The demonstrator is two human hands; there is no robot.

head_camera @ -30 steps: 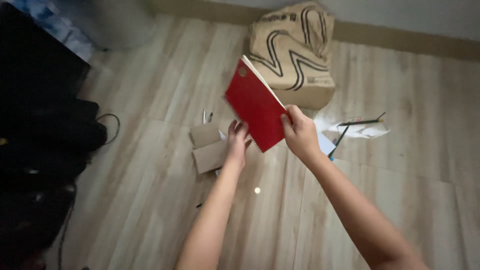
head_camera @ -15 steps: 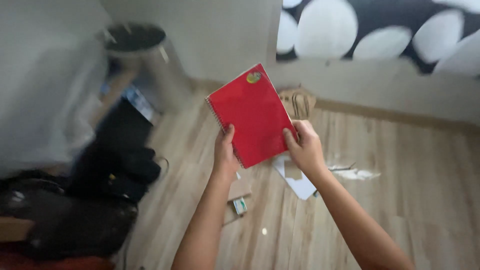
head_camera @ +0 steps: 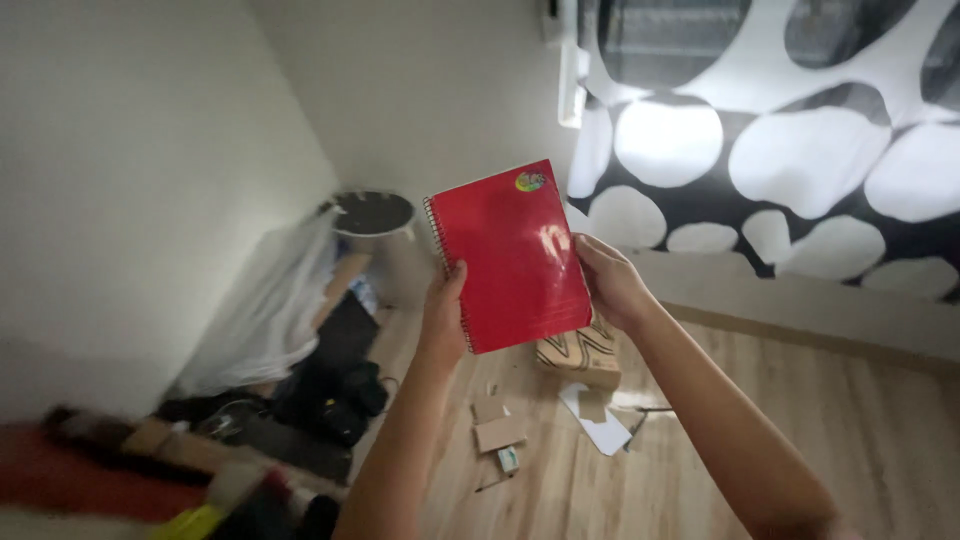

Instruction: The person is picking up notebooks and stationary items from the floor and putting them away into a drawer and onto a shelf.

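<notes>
As both hands grip its side edges, left hand (head_camera: 444, 312) and right hand (head_camera: 608, 282) fingers pinching, the red spiral notebook (head_camera: 511, 255) faces the camera, above the paper bag (head_camera: 580, 355)

Two bare forearms in view, no sleeves, no gloves. Left hand (head_camera: 443, 312) and right hand (head_camera: 612, 283) without rings, watch, bracelets or other wear on fingers and wrists. Slim arms, rather long fingers, short plain nails where visible; no markings seen in dim light.
</notes>
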